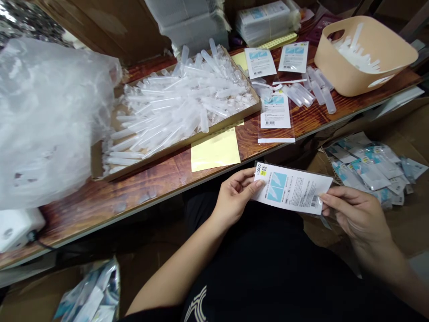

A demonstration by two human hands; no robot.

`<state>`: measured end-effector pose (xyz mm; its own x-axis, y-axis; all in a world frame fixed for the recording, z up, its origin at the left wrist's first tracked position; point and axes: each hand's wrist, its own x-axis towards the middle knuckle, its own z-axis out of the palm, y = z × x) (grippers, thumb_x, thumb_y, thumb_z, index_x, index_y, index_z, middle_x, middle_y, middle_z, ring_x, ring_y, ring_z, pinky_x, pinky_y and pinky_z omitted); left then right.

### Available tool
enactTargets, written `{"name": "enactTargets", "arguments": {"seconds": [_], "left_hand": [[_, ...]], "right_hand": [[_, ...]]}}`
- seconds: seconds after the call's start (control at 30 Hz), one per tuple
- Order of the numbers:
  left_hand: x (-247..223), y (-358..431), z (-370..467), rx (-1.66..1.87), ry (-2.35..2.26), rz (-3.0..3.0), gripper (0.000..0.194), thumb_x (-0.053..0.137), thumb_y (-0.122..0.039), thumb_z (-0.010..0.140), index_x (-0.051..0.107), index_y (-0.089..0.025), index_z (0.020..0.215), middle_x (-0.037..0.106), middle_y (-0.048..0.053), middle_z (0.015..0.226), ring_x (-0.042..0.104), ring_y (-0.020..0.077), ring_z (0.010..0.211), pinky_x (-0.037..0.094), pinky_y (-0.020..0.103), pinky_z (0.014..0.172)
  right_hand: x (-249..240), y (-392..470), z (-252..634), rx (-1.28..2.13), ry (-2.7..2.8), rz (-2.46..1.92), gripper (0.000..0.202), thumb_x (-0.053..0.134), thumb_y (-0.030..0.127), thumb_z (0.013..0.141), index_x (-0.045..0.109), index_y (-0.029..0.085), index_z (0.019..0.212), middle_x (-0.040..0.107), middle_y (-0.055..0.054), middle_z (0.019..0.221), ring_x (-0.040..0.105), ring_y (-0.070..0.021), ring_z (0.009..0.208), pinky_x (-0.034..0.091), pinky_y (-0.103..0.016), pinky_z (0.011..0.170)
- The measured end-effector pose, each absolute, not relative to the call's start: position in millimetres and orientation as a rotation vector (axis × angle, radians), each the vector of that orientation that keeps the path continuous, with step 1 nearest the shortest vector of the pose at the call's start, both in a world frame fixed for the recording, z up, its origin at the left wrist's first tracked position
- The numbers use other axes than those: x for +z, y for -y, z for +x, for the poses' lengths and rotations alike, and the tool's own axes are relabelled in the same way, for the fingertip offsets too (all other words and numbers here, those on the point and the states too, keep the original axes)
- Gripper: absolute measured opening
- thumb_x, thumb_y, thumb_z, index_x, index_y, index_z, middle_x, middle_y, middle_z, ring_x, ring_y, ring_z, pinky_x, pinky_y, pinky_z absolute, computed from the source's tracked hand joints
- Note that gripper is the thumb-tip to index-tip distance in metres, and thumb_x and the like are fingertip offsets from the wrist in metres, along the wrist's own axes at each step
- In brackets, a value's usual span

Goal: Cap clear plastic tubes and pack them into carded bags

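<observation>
A clear plastic packet with a printed white and blue card [291, 188] is held between both hands over my lap, in front of the table edge. My left hand [236, 194] pinches its left end, thumb on the printed face. At the other end, my right hand [351, 212] grips the lower right corner near the barcode. On the table beyond lie another packet [275, 112] and two more printed cards, one of them the card [293, 57] at the right. Beside them are several frosted plastic tubes [317, 85].
A shallow cardboard tray [187, 138] is heaped with clear tubes. A beige bin [348, 71] holds small white pieces. Yellow paper [216, 150] lies by the table edge. A large plastic bag [53, 120] stands left. Finished-looking packets [372, 167] fill a cardboard box at right.
</observation>
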<state>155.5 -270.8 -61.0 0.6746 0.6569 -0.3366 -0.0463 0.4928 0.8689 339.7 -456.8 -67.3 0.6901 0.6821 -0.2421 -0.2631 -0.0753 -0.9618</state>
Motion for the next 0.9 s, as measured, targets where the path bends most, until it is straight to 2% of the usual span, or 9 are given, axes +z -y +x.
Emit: {"name": "enactTargets", "arguments": {"seconds": [0.1,0.23,0.33,0.5,0.57,0.7,0.9], "left_hand": [[-59,269,156,0.412,-0.702,0.936,0.049,0.098,-0.032,0.062,0.080,-0.018,0.104,0.084,0.008,0.102,0.079,0.0196,0.084,0.066,0.031,0.079],[-58,268,158,0.387,-0.743,0.903,0.036,0.099,-0.024,0.058,0.081,-0.018,0.089,0.083,0.004,0.086,0.077,0.0148,0.074,0.065,0.027,0.077],[-57,266,158,0.377,-0.751,0.868,0.030,0.099,-0.025,0.058,0.082,-0.018,0.082,0.082,0.004,0.082,0.075,0.0138,0.070,0.064,0.027,0.074],[-56,263,158,0.373,-0.820,0.816,0.030,0.100,-0.024,0.050,0.079,-0.016,0.070,0.081,0.005,0.077,0.075,0.0163,0.068,0.065,0.030,0.072],[-56,264,158,0.380,-0.838,0.788,0.031,0.101,-0.025,0.049,0.076,-0.016,0.065,0.080,0.004,0.074,0.074,0.0151,0.065,0.064,0.028,0.068],[-55,265,157,0.354,-0.780,0.753,0.036,0.102,-0.032,0.052,0.074,-0.016,0.069,0.079,0.003,0.073,0.073,0.0142,0.063,0.062,0.025,0.061],[-54,266,158,0.393,-0.792,0.750,0.038,0.102,-0.033,0.053,0.069,-0.015,0.060,0.078,0.002,0.072,0.072,0.0128,0.065,0.061,0.024,0.063]], "right_hand": [[-68,459,337,0.708,0.338,-1.509,0.022,0.097,0.034,0.064,0.080,0.024,0.074,0.073,0.000,0.063,0.066,-0.0117,0.046,0.060,-0.021,0.046],[-65,459,339,0.858,0.387,-1.491,0.026,0.098,0.039,0.062,0.079,0.023,0.070,0.072,-0.001,0.061,0.065,-0.0120,0.045,0.058,-0.021,0.043],[-66,458,343,0.922,0.452,-1.438,0.025,0.097,0.042,0.063,0.081,0.024,0.071,0.075,-0.002,0.065,0.065,-0.0117,0.046,0.059,-0.022,0.045],[-72,456,343,0.878,0.454,-1.436,0.021,0.096,0.040,0.065,0.082,0.026,0.075,0.078,-0.003,0.074,0.068,-0.0131,0.052,0.062,-0.025,0.050],[-74,455,341,0.825,0.439,-1.429,0.022,0.096,0.039,0.065,0.082,0.027,0.075,0.078,-0.002,0.072,0.066,-0.0131,0.050,0.060,-0.025,0.047],[-78,453,339,0.647,0.373,-1.440,0.022,0.097,0.037,0.064,0.081,0.028,0.076,0.074,0.001,0.066,0.063,-0.0124,0.048,0.056,-0.026,0.044],[-81,456,339,0.712,0.425,-1.410,0.020,0.094,0.036,0.070,0.078,0.027,0.078,0.071,0.001,0.067,0.063,-0.0106,0.049,0.055,-0.024,0.046]]}}
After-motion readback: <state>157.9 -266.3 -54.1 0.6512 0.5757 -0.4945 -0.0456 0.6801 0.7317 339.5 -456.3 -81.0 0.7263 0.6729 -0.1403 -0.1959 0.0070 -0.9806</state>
